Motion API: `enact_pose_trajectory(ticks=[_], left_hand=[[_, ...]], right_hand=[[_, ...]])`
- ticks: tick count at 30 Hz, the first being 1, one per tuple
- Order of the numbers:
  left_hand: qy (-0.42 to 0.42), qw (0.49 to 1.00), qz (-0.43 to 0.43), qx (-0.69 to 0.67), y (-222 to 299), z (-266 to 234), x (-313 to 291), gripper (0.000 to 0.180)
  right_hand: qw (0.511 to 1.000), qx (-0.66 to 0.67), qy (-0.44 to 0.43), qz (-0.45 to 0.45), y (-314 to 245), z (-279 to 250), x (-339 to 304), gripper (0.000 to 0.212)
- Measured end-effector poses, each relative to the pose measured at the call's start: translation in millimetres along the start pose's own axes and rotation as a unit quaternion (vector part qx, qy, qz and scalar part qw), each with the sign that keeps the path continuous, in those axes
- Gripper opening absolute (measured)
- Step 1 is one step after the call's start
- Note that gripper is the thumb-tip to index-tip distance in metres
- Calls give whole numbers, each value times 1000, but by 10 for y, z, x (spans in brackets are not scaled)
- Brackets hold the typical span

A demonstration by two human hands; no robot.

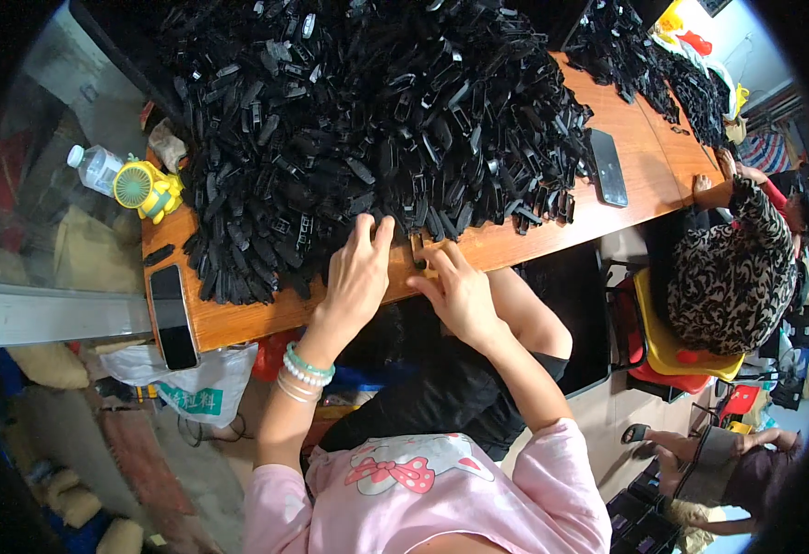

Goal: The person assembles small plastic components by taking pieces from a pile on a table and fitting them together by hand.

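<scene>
A large heap of small black plastic pieces (331,120), some with frame-like openings, covers the wooden table in front of me. My left hand (358,277) reaches to the near edge of the heap, two fingers stretched out and apart; its thumb is hidden. To its right, my right hand (464,300) hovers at the table edge, thumb and index finger apart. Close by its index fingertip is a narrow dark piece (416,251) on the wood; whether the finger touches it I cannot tell. Bracelets circle my left wrist.
A phone (173,317) lies at the table's left corner, near a yellow fan (146,189) and a clear bottle (96,169). Another dark phone (609,168) rests right of the heap. Beyond it sits a person in a patterned top (732,277) beside more black pieces (691,92).
</scene>
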State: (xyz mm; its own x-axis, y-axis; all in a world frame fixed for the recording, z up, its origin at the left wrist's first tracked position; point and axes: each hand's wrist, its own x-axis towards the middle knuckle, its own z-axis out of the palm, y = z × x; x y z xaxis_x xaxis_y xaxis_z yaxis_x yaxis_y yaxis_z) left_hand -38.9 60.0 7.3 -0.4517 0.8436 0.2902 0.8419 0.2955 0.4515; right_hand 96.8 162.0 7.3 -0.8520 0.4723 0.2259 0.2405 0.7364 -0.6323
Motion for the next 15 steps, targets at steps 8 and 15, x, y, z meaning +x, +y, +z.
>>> enact_pose_trajectory(ticks=[8, 15], left_hand=[[11, 994, 68, 81, -96, 168, -22, 31], [102, 990, 90, 43, -145, 382, -178, 28]], right_hand=[[992, -115, -20, 41, 157, 180, 0, 24], [997, -42, 56, 22, 119, 3, -45, 17]])
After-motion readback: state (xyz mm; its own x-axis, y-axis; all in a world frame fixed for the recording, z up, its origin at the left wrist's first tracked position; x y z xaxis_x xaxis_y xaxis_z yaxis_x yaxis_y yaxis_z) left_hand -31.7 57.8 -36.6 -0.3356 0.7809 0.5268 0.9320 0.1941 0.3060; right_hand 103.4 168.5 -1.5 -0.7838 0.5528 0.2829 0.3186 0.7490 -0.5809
